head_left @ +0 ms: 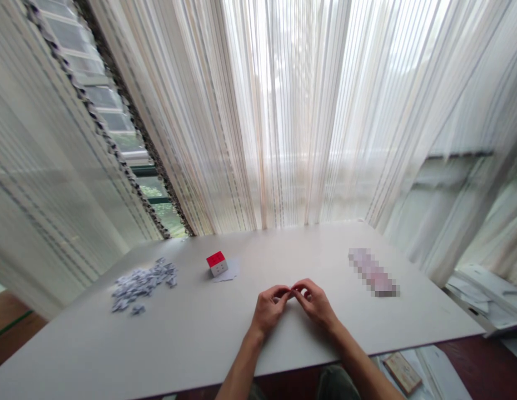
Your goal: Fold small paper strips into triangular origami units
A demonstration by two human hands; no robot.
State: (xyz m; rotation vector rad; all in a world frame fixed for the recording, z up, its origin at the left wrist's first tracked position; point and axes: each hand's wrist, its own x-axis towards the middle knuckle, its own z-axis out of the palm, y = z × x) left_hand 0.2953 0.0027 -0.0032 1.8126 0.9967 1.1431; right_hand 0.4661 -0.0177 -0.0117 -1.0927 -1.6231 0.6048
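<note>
Head view: a small puzzle cube with a red top and a white side facing the wearer (217,265) sits on the white, smooth worktop (192,344) and serves as the landmark here. It rests partly over a thin white sheet of paper (232,270), which shows to its right and along its near edge.

To the right of the cube and nearer the wearer, the person's left hand (270,309) and right hand (317,305) meet above the worktop. In each, thumb and forefinger are drawn in to a pinch and the other fingers curl, the fingertips of the two touching or nearly so. Whether something tiny is gripped there, I cannot tell. The cube and its sheet lie just beyond the left hand, apart from it.

Left of the cube is a loose heap of small pale-grey folded paper pieces (142,284), a little clump lying at its near edge. Well to the cube's right, past the hands, lies a long pinkish item blurred into blocks (373,273).

Behind the cube hang sheer white striped curtains (283,139), with a louvred window (110,105) showing through a gap to its left. Far right of the cube and lower than the worktop is a flat, light-brown wooden box (402,373).
</note>
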